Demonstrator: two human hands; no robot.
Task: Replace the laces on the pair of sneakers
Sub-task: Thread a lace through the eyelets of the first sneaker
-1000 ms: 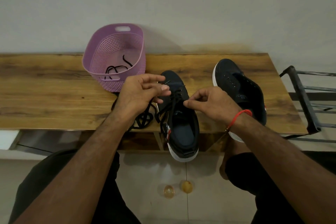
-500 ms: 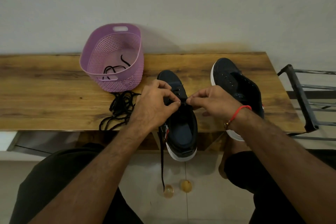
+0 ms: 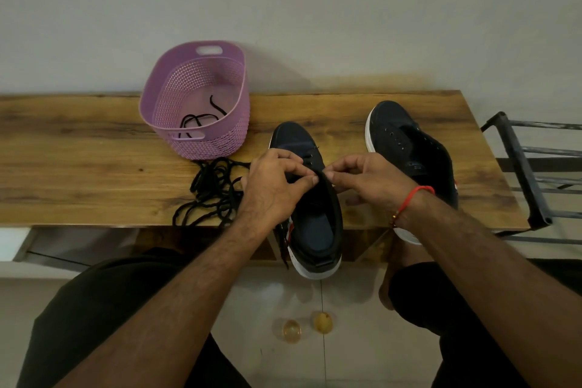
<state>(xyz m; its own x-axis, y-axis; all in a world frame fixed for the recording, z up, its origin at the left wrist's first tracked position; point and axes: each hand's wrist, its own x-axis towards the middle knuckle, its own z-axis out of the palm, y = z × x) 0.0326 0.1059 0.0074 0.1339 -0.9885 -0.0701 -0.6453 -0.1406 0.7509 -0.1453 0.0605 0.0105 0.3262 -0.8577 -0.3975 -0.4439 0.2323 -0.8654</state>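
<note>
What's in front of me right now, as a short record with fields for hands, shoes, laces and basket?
left hand: pinches at the near sneaker's eyelets
right hand: pinches at the same spot, fingertips meeting the left's
near sneaker: on the wooden table, heel past the edge
far sneaker: unlaced, right of the first
loose black laces: heaped left of the near sneaker
purple basket: one black lace inside
</note>
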